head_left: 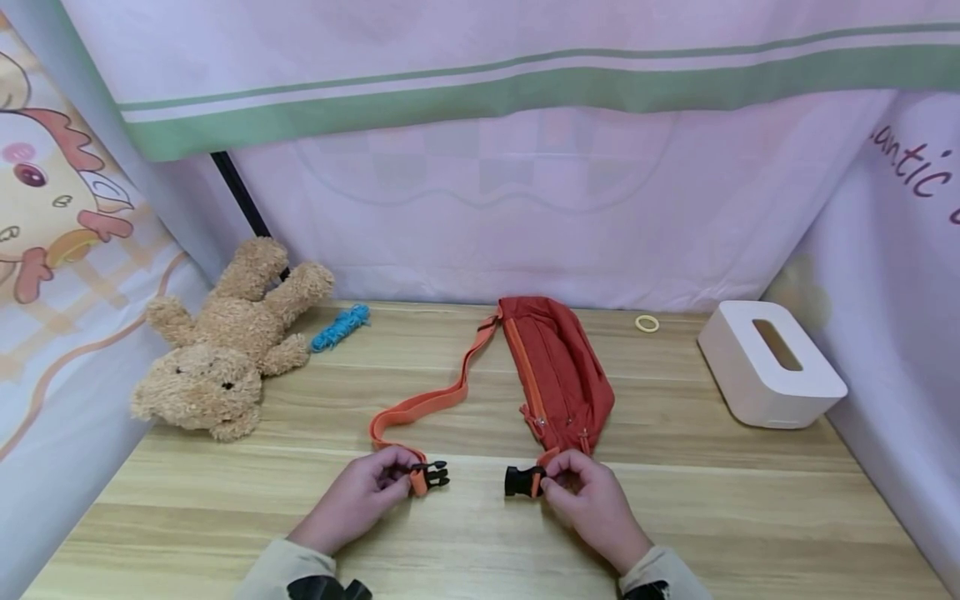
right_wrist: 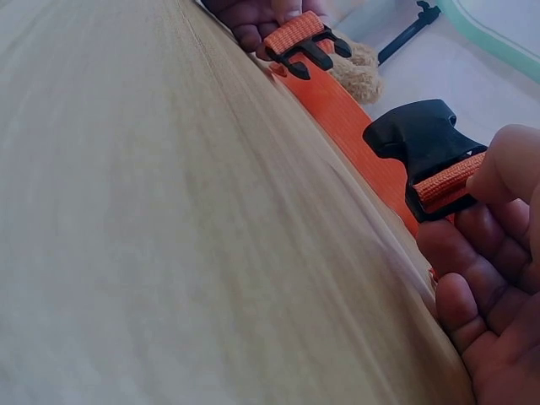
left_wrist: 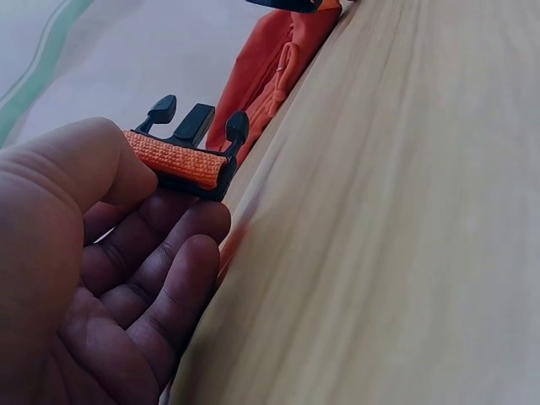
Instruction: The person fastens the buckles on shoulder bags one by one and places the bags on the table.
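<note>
While left hand (head_left: 358,498) pinches pronged buckle (head_left: 433,476), right hand (head_left: 592,498) pinches socket buckle (head_left: 521,481), apart.

Bare tabletop (head_left: 480,533) lay open between pronged buckle (head_left: 433,476) and socket buckle (head_left: 521,481); bordered behind by strap (head_left: 427,404) and waist bag (head_left: 558,371).

Both forearms are coming in from 6 o'clock, sleeves at the wrists. Left hand (head_left: 358,498) is lying knuckles-up, fingers curling, thumb and forefinger pinching toward 3 o'clock. Right hand (head_left: 592,497) is mirroring it, fingertips pinching toward 9 o'clock. Hands are sitting level, apart, a gap between them, fingertips facing each other.
</note>
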The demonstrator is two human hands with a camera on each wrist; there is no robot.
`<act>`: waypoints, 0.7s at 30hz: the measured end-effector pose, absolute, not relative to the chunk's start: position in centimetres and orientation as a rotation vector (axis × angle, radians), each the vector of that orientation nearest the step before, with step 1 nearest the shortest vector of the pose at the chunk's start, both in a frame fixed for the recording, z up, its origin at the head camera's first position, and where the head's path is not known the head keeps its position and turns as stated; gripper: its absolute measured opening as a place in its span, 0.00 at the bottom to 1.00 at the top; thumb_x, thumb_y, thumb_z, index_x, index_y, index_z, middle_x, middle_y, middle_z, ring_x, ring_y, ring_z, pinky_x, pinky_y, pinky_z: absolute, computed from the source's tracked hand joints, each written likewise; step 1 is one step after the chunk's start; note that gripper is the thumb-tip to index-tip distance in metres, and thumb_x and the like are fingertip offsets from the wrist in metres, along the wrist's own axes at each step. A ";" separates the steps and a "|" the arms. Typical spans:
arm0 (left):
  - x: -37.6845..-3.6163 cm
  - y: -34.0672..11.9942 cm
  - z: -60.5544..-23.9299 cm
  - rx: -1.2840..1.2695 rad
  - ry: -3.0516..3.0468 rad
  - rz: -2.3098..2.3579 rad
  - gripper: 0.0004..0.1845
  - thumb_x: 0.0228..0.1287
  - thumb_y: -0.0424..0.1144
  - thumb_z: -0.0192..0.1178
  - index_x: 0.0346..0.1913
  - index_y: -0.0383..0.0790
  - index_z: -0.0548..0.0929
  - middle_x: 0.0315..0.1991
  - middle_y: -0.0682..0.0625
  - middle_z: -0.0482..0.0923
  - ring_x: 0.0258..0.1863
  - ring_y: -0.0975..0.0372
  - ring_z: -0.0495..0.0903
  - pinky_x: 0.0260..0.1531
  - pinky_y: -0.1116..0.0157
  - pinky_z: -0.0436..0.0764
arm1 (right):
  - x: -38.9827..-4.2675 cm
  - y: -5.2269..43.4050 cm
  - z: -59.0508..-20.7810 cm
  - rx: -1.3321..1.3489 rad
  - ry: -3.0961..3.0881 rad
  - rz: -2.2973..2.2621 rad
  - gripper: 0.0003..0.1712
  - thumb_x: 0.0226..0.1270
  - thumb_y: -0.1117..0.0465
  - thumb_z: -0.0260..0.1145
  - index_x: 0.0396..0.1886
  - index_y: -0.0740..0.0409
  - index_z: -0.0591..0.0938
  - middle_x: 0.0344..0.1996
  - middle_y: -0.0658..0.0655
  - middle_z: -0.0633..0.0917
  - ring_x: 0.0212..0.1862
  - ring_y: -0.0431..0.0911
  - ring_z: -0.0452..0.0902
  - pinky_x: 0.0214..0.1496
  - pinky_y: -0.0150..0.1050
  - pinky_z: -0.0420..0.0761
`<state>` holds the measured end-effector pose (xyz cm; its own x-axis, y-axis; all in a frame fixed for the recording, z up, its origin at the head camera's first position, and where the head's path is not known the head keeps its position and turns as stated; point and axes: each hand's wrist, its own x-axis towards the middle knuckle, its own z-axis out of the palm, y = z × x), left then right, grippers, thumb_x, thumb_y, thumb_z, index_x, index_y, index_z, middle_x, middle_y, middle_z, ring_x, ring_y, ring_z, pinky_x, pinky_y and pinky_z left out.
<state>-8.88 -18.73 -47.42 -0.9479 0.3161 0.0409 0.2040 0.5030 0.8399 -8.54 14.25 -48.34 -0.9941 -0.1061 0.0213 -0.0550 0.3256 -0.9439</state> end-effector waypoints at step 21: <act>-9.2 -17.6 -47.5 0.482 2.608 1.434 0.07 0.66 0.31 0.62 0.43 0.46 0.83 0.37 0.52 0.82 0.28 0.67 0.74 0.28 0.68 0.77 | -8.5 14.2 -48.3 -0.170 2.524 -1.802 0.09 0.58 0.72 0.71 0.30 0.56 0.81 0.37 0.53 0.86 0.35 0.42 0.77 0.35 0.32 0.78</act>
